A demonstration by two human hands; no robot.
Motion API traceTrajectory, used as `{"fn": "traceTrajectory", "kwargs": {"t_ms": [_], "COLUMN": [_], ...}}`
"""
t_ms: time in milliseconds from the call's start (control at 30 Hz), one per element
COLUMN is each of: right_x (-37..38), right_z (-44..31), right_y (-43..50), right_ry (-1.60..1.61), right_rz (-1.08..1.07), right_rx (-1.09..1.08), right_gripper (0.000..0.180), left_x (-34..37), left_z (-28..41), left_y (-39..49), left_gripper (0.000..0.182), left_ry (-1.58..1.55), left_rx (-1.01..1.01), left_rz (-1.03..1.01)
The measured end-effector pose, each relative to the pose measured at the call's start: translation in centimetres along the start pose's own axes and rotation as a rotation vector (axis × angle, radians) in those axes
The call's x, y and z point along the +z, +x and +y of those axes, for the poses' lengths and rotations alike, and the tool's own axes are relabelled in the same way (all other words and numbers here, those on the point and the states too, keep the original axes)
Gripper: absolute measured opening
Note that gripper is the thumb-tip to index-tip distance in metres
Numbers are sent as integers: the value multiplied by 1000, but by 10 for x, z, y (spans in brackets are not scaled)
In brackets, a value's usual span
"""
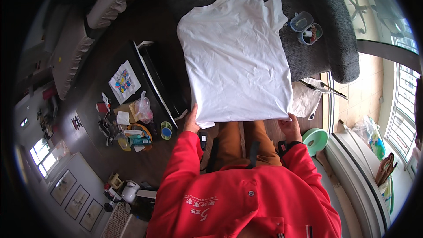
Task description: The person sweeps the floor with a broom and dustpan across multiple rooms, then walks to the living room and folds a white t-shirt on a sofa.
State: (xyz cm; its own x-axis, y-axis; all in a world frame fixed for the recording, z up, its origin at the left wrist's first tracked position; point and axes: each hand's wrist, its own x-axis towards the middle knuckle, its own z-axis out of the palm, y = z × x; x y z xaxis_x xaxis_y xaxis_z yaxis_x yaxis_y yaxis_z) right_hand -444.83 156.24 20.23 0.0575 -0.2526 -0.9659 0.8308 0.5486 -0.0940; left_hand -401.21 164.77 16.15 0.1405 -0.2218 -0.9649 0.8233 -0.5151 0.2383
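Observation:
A white short-sleeved T-shirt (236,59) is spread over the seat of a dark grey sofa (305,59), its collar end away from me. My left hand (191,119) grips the left corner of the hem. At the right corner, my right hand (290,127) pinches the fabric between thumb and fingers. The hem is stretched between both hands, above my knees. Creases run across the shirt's body. One sleeve shows at the upper right; the left sleeve is not clearly seen.
An open plastic box (305,29) with small items sits on the sofa beside the shirt. To the left stands a dark coffee table (109,54) holding a loaded orange basket (151,140) and a plastic bag (144,109). A green basin (315,142) and light-coloured cloth (307,100) lie at the right.

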Motion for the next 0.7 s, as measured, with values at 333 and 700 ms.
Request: {"fn": "traceTrajectory", "kwargs": {"t_ms": [333, 700], "right_x": [-18, 66], "right_z": [-8, -42], "right_y": [6, 5], "right_ry": [-116, -640], "right_rz": [118, -381], "right_rx": [-72, -276], "right_gripper": [17, 31], "left_x": [-11, 22], "left_z": [-5, 66], "left_y": [-36, -42], "left_gripper": [35, 35], "left_ry": [113, 66], "left_rx": [-136, -21], "left_rz": [-15, -186]}}
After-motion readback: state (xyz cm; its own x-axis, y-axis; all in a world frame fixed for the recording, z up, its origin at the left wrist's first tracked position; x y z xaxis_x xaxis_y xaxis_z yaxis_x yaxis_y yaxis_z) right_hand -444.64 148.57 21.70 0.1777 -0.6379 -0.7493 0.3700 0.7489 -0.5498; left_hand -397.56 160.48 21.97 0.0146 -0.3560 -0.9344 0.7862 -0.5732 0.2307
